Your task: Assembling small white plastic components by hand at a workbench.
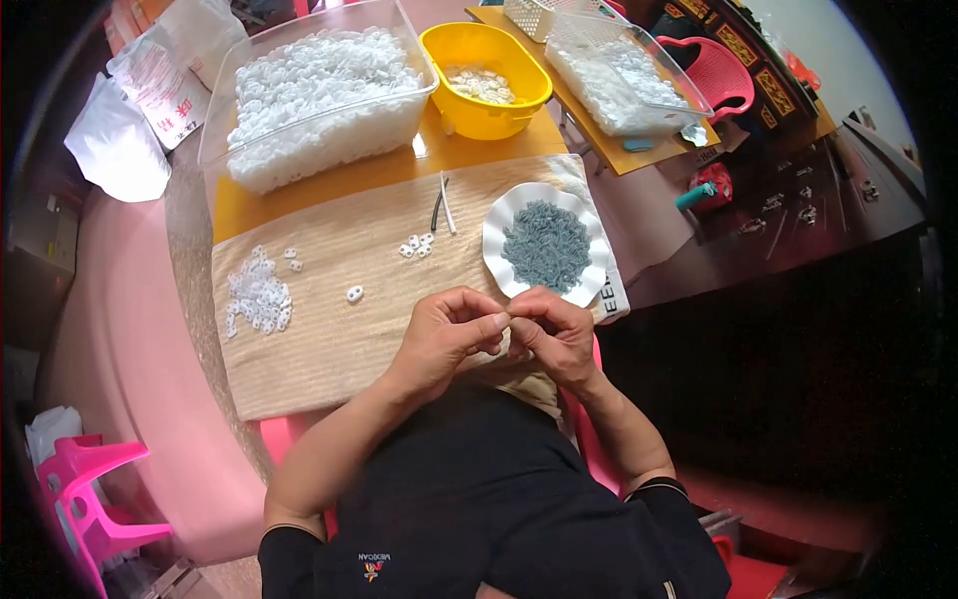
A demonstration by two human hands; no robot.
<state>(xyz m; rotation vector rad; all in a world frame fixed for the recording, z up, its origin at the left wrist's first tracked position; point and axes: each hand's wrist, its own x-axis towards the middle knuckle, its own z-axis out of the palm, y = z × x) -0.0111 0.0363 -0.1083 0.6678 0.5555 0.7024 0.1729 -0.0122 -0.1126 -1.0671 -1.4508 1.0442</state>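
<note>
My left hand (451,329) and my right hand (555,335) meet at the near edge of a beige cloth, fingertips pinched together. Whatever they pinch is too small or too hidden to make out. Just beyond my right hand stands a white wavy-rimmed plate (493,258) heaped with small grey-blue springy-looking pieces (546,248). One white oval piece with two holes (354,294) lies alone left of my left hand. A small cluster of similar white pieces (416,246) sits farther off, beside a black and a white thin stick (447,208). A bigger pile of white pieces (261,292) lies at the left.
The beige cloth (329,349) covers the near part of a yellow table. At its back stand a clear bin (329,125) full of white pieces and a yellow tub (489,120). Another clear bin (639,115) rests on a second table. Pink stools (95,499) stand lower left.
</note>
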